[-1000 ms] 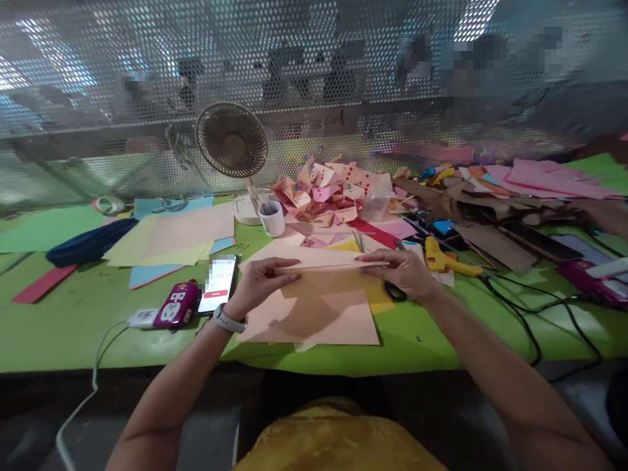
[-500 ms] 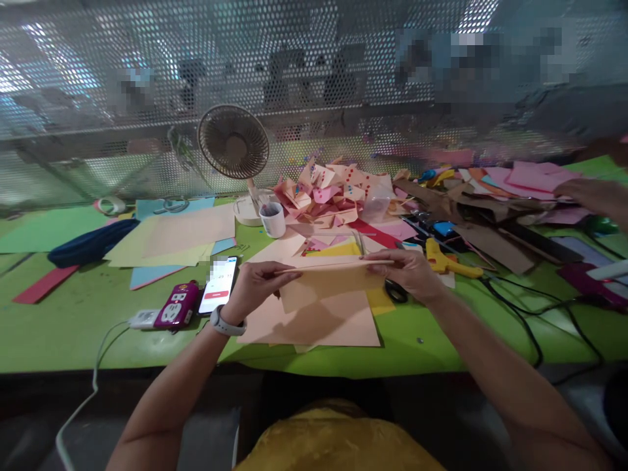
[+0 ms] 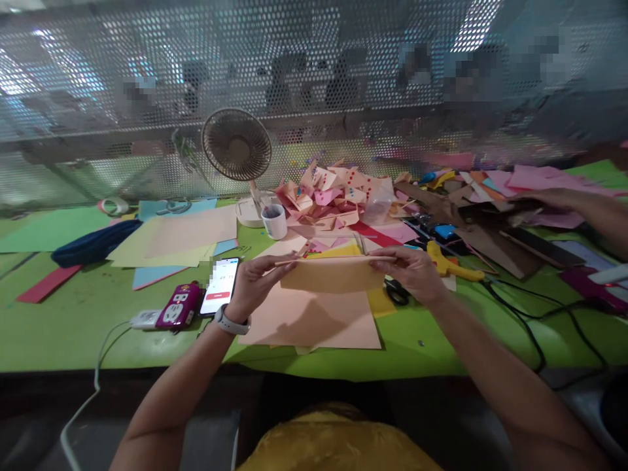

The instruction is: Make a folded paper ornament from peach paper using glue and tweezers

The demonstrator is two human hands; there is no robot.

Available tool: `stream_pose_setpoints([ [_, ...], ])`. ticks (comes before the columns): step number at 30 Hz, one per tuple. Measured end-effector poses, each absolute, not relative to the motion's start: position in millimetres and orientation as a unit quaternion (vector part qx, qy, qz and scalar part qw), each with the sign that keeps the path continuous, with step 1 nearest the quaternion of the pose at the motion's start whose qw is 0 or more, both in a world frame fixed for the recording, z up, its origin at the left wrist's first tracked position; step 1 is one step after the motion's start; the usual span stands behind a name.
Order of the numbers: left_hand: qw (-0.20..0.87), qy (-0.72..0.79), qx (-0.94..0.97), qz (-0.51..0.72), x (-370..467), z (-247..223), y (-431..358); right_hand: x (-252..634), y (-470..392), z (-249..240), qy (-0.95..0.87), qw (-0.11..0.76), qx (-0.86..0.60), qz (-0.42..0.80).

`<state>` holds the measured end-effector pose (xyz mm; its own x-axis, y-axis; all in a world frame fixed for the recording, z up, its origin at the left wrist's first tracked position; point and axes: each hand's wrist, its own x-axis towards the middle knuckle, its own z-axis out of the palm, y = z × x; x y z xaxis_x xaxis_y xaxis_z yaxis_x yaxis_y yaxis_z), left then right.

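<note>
A folded peach paper (image 3: 333, 275) is held up between both hands, its top edge roughly level. My left hand (image 3: 262, 278) pinches its left end, with a pale watch band on the wrist. At the right end, my right hand (image 3: 405, 271) grips the same paper between thumb and fingers. Beneath it, a larger peach sheet (image 3: 314, 327) lies on the green table (image 3: 422, 363), shaded by the held paper. Yellow paper (image 3: 380, 302) sticks out at that sheet's right side, near black scissor handles (image 3: 396, 292).
A fan (image 3: 236, 144), a white cup (image 3: 273, 221) and a heap of cut papers (image 3: 338, 196) stand behind. Left are a phone (image 3: 219, 288) and purple socket block (image 3: 177, 306). Right are a yellow glue gun (image 3: 454, 265), cables and another person's hand (image 3: 554, 198).
The held paper has tipped, so less of its front face hangs below the top edge. At the right, the other person's hand has moved left and now is over the brown pieces.
</note>
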<state>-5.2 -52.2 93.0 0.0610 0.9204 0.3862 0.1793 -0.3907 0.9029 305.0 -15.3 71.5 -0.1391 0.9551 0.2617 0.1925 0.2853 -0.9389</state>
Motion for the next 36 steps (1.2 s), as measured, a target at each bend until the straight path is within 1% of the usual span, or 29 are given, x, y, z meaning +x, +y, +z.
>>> stream_pose_setpoints([
  [2, 0.351, 0.447, 0.608, 0.554, -1.9, 90.9, -51.7, 302.8, -16.1, 73.3, -0.631, 0.488, -0.451, 0.402],
  [6, 0.317, 0.467, 0.585, 0.581, 1.0, 92.0, -49.9, 300.1, -16.1, 77.6, -0.618, 0.492, -0.450, 0.416],
  [14, 0.315, 0.451, 0.567, 0.614, 2.2, 98.2, -44.9, 296.7, -12.8, 87.0, -0.599, 0.522, -0.432, 0.427],
  [23, 0.299, 0.447, 0.558, 0.632, 2.8, 108.0, -43.7, 297.6, -10.7, 93.5, -0.600, 0.514, -0.422, 0.445],
  [26, 0.288, 0.448, 0.556, 0.638, 0.4, 109.1, -42.9, 297.9, -8.7, 97.4, -0.625, 0.524, -0.400, 0.418],
  [29, 0.290, 0.452, 0.548, 0.641, -3.2, 105.7, -40.7, 295.8, -7.1, 99.6, -0.647, 0.558, -0.362, 0.373],
  [30, 0.293, 0.456, 0.543, 0.641, -4.2, 104.2, -39.8, 294.5, -6.8, 99.7, -0.644, 0.564, -0.350, 0.380],
  [32, 0.307, 0.463, 0.528, 0.643, -5.3, 101.8, -38.5, 291.5, -6.5, 98.8, -0.623, 0.558, -0.340, 0.431],
  [34, 0.334, 0.466, 0.506, 0.644, -5.2, 101.4, -37.8, 288.7, -6.3, 97.1, -0.591, 0.541, -0.352, 0.484],
  [36, 0.369, 0.469, 0.481, 0.642, -4.2, 103.1, -37.7, 286.6, -6.1, 95.4, -0.565, 0.539, -0.367, 0.506],
])
